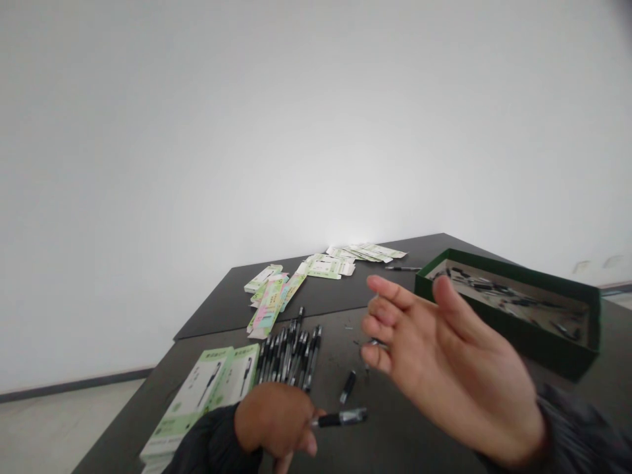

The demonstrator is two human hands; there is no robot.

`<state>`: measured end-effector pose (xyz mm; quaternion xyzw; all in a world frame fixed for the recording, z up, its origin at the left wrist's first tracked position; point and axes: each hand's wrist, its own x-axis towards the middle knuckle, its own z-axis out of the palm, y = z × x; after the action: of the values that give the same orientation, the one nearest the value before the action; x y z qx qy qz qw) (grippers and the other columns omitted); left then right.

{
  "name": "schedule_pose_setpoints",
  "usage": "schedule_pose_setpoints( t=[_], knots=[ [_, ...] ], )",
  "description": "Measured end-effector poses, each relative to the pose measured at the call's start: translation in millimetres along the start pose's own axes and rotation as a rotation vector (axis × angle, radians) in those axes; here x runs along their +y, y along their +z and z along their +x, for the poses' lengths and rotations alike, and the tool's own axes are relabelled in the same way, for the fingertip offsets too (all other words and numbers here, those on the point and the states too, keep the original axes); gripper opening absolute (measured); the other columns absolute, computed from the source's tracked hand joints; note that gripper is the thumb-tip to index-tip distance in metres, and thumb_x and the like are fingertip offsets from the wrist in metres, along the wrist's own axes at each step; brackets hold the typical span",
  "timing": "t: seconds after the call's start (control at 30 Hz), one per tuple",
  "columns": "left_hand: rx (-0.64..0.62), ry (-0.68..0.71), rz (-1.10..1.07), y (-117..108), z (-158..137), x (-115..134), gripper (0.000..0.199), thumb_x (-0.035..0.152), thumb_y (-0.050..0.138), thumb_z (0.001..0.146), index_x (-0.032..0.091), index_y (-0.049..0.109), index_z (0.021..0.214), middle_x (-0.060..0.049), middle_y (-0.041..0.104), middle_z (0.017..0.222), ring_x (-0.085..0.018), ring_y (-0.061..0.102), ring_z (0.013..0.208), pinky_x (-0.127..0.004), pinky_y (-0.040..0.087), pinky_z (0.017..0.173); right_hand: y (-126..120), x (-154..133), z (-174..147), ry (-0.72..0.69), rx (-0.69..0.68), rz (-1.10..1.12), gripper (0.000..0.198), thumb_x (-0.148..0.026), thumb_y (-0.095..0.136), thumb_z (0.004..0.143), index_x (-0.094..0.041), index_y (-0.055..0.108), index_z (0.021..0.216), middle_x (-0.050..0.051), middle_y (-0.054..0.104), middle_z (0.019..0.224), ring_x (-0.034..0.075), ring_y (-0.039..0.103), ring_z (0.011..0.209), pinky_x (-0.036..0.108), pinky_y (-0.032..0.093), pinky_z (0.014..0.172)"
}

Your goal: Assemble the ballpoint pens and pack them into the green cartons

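The pen (340,417) lies in my left hand (276,418), pinched near one end between thumb and fingers, its long axis running nearly crosswise, with the clear end pointing right, towards the side where my right hand (444,355) is. That right hand is raised, palm showing, thumb spread well away from loosely curled fingers; it sits to the right of the pen's free end and a little farther out, not touching it, so my left is the nearer by contact. A small shiny piece (379,342) shows by my right ring and little fingertips, and I cannot tell whether they touch it. Counting: one pen in my grip; one short black piece (348,387) on the dark table (390,438) between my hands, just beyond the pen and slanting away to the right; one heap of pens (289,352) beyond my left hand, perhaps a dozen or more, too overlapped to count; two printed boxes (202,388) showing side by side left of the heap, with another edge beneath; one green tray (508,329) beyond my right hand, its loose parts uncountable; one lone pen (402,268) near the tray's far left corner; and several flat cartons (328,265) farther off, overlapping.
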<state>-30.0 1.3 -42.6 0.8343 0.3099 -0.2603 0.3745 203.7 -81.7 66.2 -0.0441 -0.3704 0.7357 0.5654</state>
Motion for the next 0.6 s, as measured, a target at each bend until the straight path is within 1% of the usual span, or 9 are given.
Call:
schedule_pose_setpoints(
  t=[0.03,0.1,0.17,0.23,0.3,0.37,0.43,0.5,0.6],
  knots=[
    [-0.009,-0.028,0.005,0,-1,-1,0.027,0.033,0.043,0.090,0.017,0.061,0.102,-0.005,0.069,0.092,-0.018,0.063,0.076,-0.028,0.049,0.066,-9,-4,9,-0.010,0.050,0.021,0.047,-0.061,0.037,0.083,-0.026,0.055,0.109,0.005,0.059,0.091,0.019,0.055,0.088,0.036,0.043,0.077],
    [-0.033,-0.082,0.016,0,-3,-1,0.030,0.032,0.040,0.090,0.016,0.064,0.099,-0.003,0.072,0.071,-0.017,0.064,0.064,-0.022,0.046,0.055,-32,-6,21,-0.017,0.135,0.042,0.042,-0.056,0.041,0.084,-0.022,0.057,0.104,0.005,0.057,0.086,0.018,0.054,0.083,0.034,0.044,0.073],
    [-0.036,-0.160,0.043,-2,-3,2,0.030,0.028,0.040,0.088,0.014,0.064,0.100,-0.004,0.072,0.063,-0.017,0.065,0.061,-0.021,0.043,0.049,-54,-2,27,-0.030,0.193,0.043,0.037,-0.052,0.045,0.084,-0.020,0.057,0.097,0.003,0.054,0.077,0.015,0.052,0.075,0.031,0.043,0.068],
    [-0.014,-0.223,0.082,-4,-3,6,0.030,0.025,0.041,0.086,0.012,0.066,0.097,-0.006,0.072,0.063,-0.018,0.066,0.061,-0.020,0.042,0.047,-73,3,28,-0.046,0.230,0.026,0.028,-0.046,0.050,0.084,-0.019,0.056,0.085,0.000,0.048,0.069,0.013,0.049,0.068,0.028,0.042,0.063],
    [-0.016,-0.240,0.101,-7,-4,10,0.028,0.023,0.043,0.084,0.011,0.067,0.092,-0.007,0.072,0.062,-0.019,0.066,0.061,-0.020,0.042,0.047,-90,7,26,-0.090,0.273,-0.012,0.021,-0.037,0.055,0.081,-0.018,0.050,0.071,-0.002,0.042,0.063,0.011,0.044,0.060,0.026,0.039,0.059],
    [0.011,-0.227,0.112,-9,-7,13,0.027,0.021,0.044,0.083,0.011,0.065,0.096,-0.007,0.072,0.063,-0.020,0.067,0.064,-0.019,0.042,0.047,-106,9,24,-0.148,0.333,-0.081,0.025,-0.025,0.060,0.077,-0.018,0.041,0.061,-0.005,0.035,0.057,0.009,0.038,0.053,0.024,0.035,0.053],
    [0.062,-0.224,0.134,-10,-11,15,0.026,0.020,0.046,0.083,0.012,0.062,0.101,-0.007,0.072,0.065,-0.019,0.068,0.067,-0.018,0.041,0.046,-121,9,24,-0.190,0.399,-0.170,0.031,-0.017,0.061,0.071,-0.019,0.034,0.057,-0.006,0.028,0.052,0.008,0.032,0.047,0.023,0.029,0.047],
    [0.080,-0.221,0.165,-12,-14,18,0.023,0.021,0.045,0.084,0.012,0.063,0.094,-0.008,0.072,0.067,-0.018,0.068,0.067,-0.017,0.041,0.046,-133,7,25,-0.212,0.444,-0.253,0.036,-0.016,0.062,0.071,-0.019,0.029,0.056,-0.007,0.025,0.050,0.007,0.026,0.044,0.022,0.023,0.043],
    [0.018,-0.217,0.182,-15,-19,24,0.028,0.022,0.040,0.086,0.010,0.065,0.080,-0.013,0.071,0.071,-0.018,0.068,0.069,-0.017,0.040,0.046,-141,5,26,-0.238,0.471,-0.309,0.040,-0.028,0.058,0.078,-0.019,0.027,0.054,-0.008,0.022,0.047,0.007,0.021,0.041,0.023,0.019,0.041]
  ],
)
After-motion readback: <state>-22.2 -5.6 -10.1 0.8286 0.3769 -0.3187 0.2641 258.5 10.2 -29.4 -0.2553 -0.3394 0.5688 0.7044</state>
